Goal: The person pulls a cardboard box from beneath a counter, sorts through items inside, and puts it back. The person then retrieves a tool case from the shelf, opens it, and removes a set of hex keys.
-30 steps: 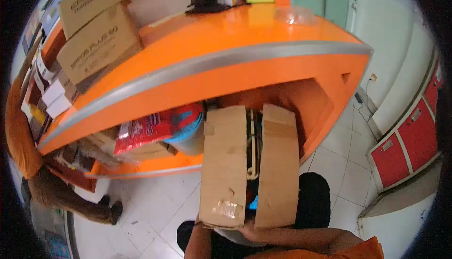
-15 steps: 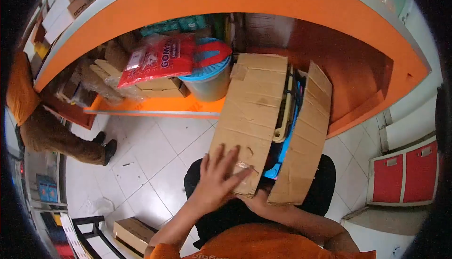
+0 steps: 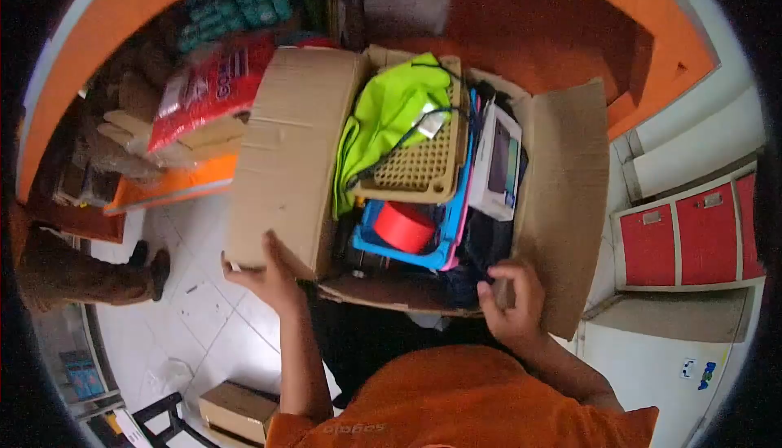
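A cardboard box [image 3: 570,179] stands in front of me with its flaps spread. My left hand [image 3: 273,277] grips the lower corner of the left flap [image 3: 285,163], fingers round its edge. By the inner side of the right flap is my right hand [image 3: 515,297], its fingers bent; whether they pinch anything is unclear. Inside lie a lime-green cloth bag [image 3: 399,106] with dark cords, a beige mesh basket [image 3: 417,169], a red roll [image 3: 404,228], a blue frame [image 3: 444,244] and a white box [image 3: 494,159] with a phone picture.
Behind is an orange counter [image 3: 668,32] with a red plastic bag [image 3: 216,85] and wrapped green packs [image 3: 236,12] on its shelf. Another person's leg [image 3: 90,273] shows at left. A small carton [image 3: 236,411] rests on the floor, lower left. Red cabinet doors [image 3: 707,236] stand at right.
The box's flaps have been opened outward, uncovering the contents. My left hand has moved left with the flap, and my right hand has come up to the right flap. The view has tilted down.
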The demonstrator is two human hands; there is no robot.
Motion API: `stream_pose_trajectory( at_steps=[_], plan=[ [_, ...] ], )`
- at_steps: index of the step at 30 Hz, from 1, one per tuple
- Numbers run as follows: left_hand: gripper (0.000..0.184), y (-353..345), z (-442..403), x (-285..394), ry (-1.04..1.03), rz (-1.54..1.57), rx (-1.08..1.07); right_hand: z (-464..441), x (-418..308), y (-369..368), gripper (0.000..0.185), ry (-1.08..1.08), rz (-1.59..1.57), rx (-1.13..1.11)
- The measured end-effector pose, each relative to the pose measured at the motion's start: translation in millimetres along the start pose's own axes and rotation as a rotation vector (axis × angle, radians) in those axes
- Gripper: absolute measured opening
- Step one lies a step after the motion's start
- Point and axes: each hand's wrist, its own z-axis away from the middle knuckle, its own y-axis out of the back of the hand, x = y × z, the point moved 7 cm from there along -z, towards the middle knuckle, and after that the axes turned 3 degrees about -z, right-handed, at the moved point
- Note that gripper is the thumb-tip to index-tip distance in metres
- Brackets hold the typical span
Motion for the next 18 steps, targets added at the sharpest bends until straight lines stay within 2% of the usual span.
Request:
stream_pose_trajectory(
  at_steps=[1, 4, 6, 7, 8, 9, 11, 12, 14, 17, 18],
  plan=[
    [0.065, 2.7, -3.4, -0.7, -0.108, -0.129, 0.093, -0.6, 3.7, -3.8, 0.033, -0.035, 0.019, -0.021],
    [0.055, -16.0, 2.0, 59.4, -0.638, -0.702, 0.0, -4.6, 7.6, -19.9, 0.044, -0.093, 0.072, -0.122],
    [0.037, -33.6, 2.3, 48.0, -0.779, -0.585, -0.313, -7.4, 2.9, -31.9, 0.047, -0.109, 0.103, -0.261],
    [0.023, -48.0, 8.9, 59.3, -0.686, -0.408, -0.572, -9.2, 3.6, -34.5, 0.047, -0.11, 0.089, -0.283],
    [0.038, -63.5, 24.7, 59.2, -0.615, -0.288, -0.861, -12.1, 5.1, -36.3, 0.048, -0.108, 0.076, -0.302],
    [0.047, -75.9, 51.5, 87.4, -0.791, -0.349, -1.072, -14.3, 6.3, -37.4, 0.048, -0.108, 0.065, -0.319],
    [0.074, -88.0, 99.2, 112.6, -0.858, -0.457, -1.358, -16.0, 1.9, -44.0, 0.05, -0.137, -0.111, -0.318],
    [0.081, -92.7, 116.3, 109.6, -0.802, -0.454, -1.366, -14.9, 0.7, -45.4, 0.051, -0.153, -0.199, -0.317],
    [0.083, -106.4, 132.5, 103.4, -1.028, -0.523, -1.184, -12.7, 4.7, -44.4, 0.055, -0.199, -0.269, -0.35],
    [0.078, -117.0, 124.7, 108.6, -1.083, -0.408, -1.149, -7.1, 12.9, -40.4, 0.058, -0.211, -0.38, -0.298],
    [0.076, -118.7, 122.1, 111.4, -1.076, -0.364, -1.143, -6.5, 12.0, -35.1, 0.061, -0.115, -0.252, -0.268]
  ],
)
